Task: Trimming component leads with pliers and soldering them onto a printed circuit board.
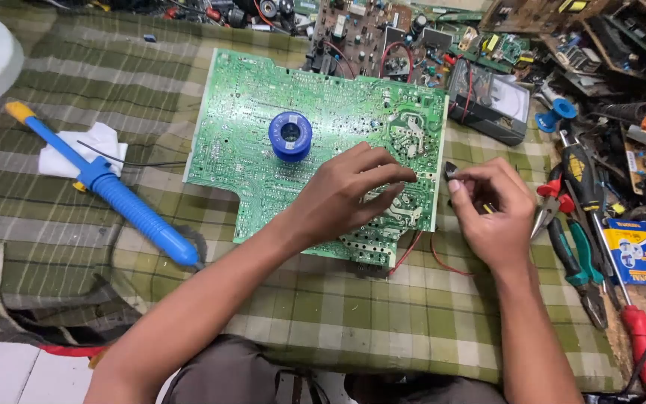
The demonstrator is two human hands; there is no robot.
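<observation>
Left hand (353,196) resting loosely spread, fingertips down on the green circuit board's (263,127) right portion, gripping nothing; right hand (491,206) just off the board's right edge, pinched shut on a small dark component (451,170); advisable to keep the board pressed flat and the part steady. Blue solder spool (291,135) atop the board; blue desoldering pump (114,191) left on checked green cloth (383,314); pliers (573,254) and clutter right.
</observation>
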